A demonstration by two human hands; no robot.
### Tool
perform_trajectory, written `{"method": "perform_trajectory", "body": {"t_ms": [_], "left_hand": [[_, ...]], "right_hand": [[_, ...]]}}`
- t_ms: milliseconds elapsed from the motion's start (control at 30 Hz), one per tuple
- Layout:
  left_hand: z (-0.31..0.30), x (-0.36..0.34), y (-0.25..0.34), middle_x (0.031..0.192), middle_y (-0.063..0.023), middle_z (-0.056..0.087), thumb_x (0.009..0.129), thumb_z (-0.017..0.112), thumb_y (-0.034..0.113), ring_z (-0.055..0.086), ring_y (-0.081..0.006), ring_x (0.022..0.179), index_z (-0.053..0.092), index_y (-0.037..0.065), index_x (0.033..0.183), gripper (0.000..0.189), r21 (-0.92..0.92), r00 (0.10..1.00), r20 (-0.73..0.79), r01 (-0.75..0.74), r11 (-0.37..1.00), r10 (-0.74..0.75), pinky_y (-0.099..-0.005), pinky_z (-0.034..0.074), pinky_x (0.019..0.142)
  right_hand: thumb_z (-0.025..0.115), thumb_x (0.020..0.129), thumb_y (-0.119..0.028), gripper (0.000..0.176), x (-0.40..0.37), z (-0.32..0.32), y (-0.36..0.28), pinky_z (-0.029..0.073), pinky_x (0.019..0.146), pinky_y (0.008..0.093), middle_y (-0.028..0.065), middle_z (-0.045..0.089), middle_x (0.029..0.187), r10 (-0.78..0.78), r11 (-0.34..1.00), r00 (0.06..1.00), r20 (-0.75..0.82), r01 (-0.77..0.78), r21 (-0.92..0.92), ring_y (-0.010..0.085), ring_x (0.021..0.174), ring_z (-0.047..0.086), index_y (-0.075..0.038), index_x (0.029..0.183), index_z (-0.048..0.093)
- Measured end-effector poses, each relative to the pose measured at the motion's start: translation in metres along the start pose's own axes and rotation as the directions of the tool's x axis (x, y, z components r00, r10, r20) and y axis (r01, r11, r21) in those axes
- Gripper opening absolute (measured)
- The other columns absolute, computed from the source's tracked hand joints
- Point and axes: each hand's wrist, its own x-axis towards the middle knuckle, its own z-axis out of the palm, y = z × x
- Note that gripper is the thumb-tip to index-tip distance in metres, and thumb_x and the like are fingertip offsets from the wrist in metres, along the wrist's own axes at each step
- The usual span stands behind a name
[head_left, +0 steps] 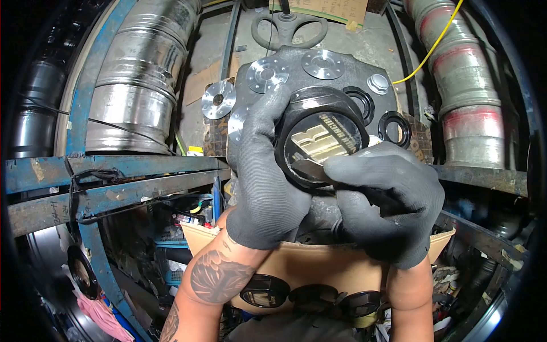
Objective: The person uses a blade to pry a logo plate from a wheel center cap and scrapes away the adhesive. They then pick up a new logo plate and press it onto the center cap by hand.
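**Close work at the edge of the gold-lettered face (322, 147)**

The fingers of the right gloved hand (393, 185) were pinched closed on a dark flat piece (309, 170), held at the lower edge of the face of a black faceted cap (323, 130). The left gloved hand (265, 176) gripped that cap by its side, fingers partly hidden behind it, holding it up in front of the table (364, 69).

The step in hand appeared to be fine work along that edge; whether the piece was pressing, prying or being fitted could not be told. The next move seemed to call for a steady cap and light, controlled pressure.

Beyond the cap lay two black rings (395, 129), silver flanged discs (310, 64) and a silver cap (378, 84). Nearer the wearer stood a cardboard box (336, 262), with more black caps (265, 290) below its edge.
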Motion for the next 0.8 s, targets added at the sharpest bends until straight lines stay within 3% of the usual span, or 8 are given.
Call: {"method": "perform_trajectory", "body": {"t_ms": [100,200,300,433,533,600,667,800], "left_hand": [[-0.009,0.005,0.006,0.114,-0.0129,0.062,0.1,0.045,0.034,0.063,-0.0221,0.103,0.051,0.003,0.125,0.041,-0.435,0.935,0.288,0.319,0.842,-0.205,-0.0374,0.052,0.093],[0.0,0.005,0.009,0.108,-0.0129,0.065,0.1,0.037,0.044,0.064,-0.0223,0.099,0.056,0.005,0.12,0.048,-0.344,0.963,0.1,0.269,0.9,-0.249,-0.0368,0.052,0.092],[-0.013,0.005,0.004,0.116,-0.0142,0.06,0.095,0.056,0.031,0.061,-0.0226,0.105,0.048,0.002,0.128,0.045,-0.445,0.948,0.25,0.294,0.846,-0.198,-0.0377,0.051,0.095],[-0.019,0.001,-0.003,0.126,-0.0162,0.05,0.077,0.071,0.006,0.055,-0.0238,0.114,0.034,0.0,0.136,0.07,0.038,0.973,0.221,-0.07,0.997,0.06,-0.0388,0.048,0.099],[-0.027,-0.002,-0.01,0.13,-0.017,0.045,0.069,0.077,-0.007,0.052,-0.0244,0.119,0.027,0.0,0.14,0.087,0.328,0.94,0.264,-0.299,0.896,0.217,-0.0391,0.047,0.101],[-0.032,-0.001,-0.015,0.13,-0.0167,0.046,0.072,0.076,-0.005,0.053,-0.0242,0.118,0.029,0.0,0.139,0.082,0.414,0.914,0.293,-0.387,0.824,0.281,-0.0385,0.047,0.1],[-0.029,0.0,-0.012,0.13,-0.0162,0.047,0.074,0.073,-0.006,0.053,-0.0241,0.117,0.029,0.001,0.139,0.079,0.314,0.943,0.253,-0.292,0.903,0.217,-0.0385,0.047,0.1],[-0.016,0.006,0.001,0.13,-0.0154,0.047,0.078,0.069,-0.006,0.054,-0.0238,0.117,0.03,0.002,0.139,0.073,-0.14,0.986,0.122,0.134,0.981,-0.117,-0.0387,0.048,0.1]], "right_hand": [[0.062,0.061,0.01,0.027,0.0,0.001,0.001,0.051,0.065,0.0272,0.0094,0.067,0.075,0.006,1.0,1.0,0.015,-0.006,-0.003,0.0179,0.068,0.065,-0.001,0.083,0.072],[0.061,0.06,0.009,0.027,0.0,0.0,0.001,0.052,0.065,0.0277,0.0096,0.067,0.075,0.015,1.0,0.999,0.032,-0.015,-0.016,0.0185,0.069,0.065,-0.002,0.083,0.072],[0.062,0.059,0.009,0.028,0.002,-0.002,0.003,0.052,0.067,0.0286,0.0098,0.067,0.076,-0.038,0.999,0.998,0.052,0.039,-0.03,0.0195,0.07,0.065,-0.002,0.083,0.072],[0.062,0.059,0.008,0.027,0.002,-0.002,0.005,0.052,0.068,0.0295,0.0088,0.067,0.076,-0.05,0.998,0.996,0.068,0.053,-0.041,0.0204,0.071,0.065,-0.003,0.082,0.072],[0.061,0.059,0.008,0.027,0.003,-0.002,0.006,0.052,0.069,0.0294,0.0085,0.067,0.076,-0.068,0.995,0.995,0.074,0.073,-0.067,0.0204,0.07,0.065,-0.003,0.08,0.072],[0.061,0.059,0.008,0.027,0.003,-0.002,0.007,0.052,0.068,0.0293,0.0085,0.067,0.076,-0.078,0.994,0.994,0.08,0.084,-0.07,0.0202,0.07,0.065,-0.003,0.08,0.072],[0.061,0.059,0.008,0.027,0.003,-0.002,0.007,0.052,0.068,0.0293,0.0087,0.067,0.076,-0.053,0.997,0.995,0.08,0.056,-0.044,0.0199,0.07,0.065,-0.003,0.081,0.072],[0.061,0.06,0.009,0.027,0.002,-0.002,0.006,0.052,0.068,0.0287,0.0089,0.067,0.076,0.01,1.0,0.998,0.067,-0.01,-0.006,0.0193,0.071,0.065,-0.002,0.082,0.072]]}}
